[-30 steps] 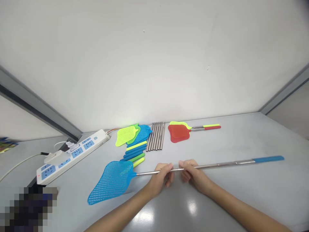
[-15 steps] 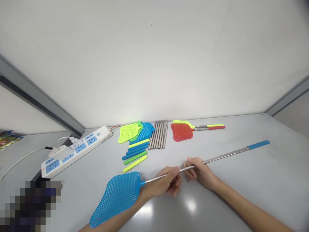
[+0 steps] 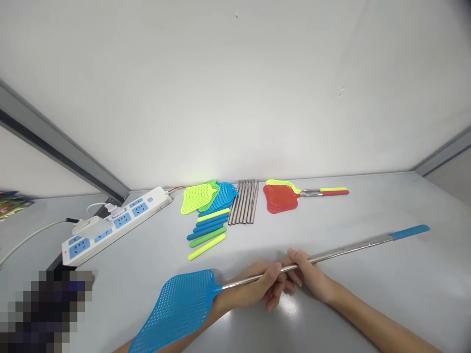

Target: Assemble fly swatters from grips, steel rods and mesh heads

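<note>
A blue fly swatter [image 3: 182,306] with a long, drawn-out metal rod lies across both my hands, its perforated head low on the left and its blue grip to the right. My left hand [image 3: 267,284] pinches the rod on the head side, thumb on top. Close beside it, my right hand [image 3: 307,274] is closed round the rod nearer the grip. The swatter's head covers part of my left forearm, and some fingers of both hands are hidden where the hands meet.
Behind my hands lie loose yellow, green and blue swatter heads [image 3: 198,197], several coloured handle sleeves [image 3: 208,238] and several metal rods [image 3: 245,203]. A red swatter [image 3: 281,198] overlaps a yellow swatter [image 3: 333,189]. The power strip [image 3: 117,225] with plugs and cables stands left, before the wall [image 3: 243,98].
The rod has become longer, with the blue grip farther right and the head slightly lower left. My hands have come closer together, both still on the rod. The view has shifted slightly.
</note>
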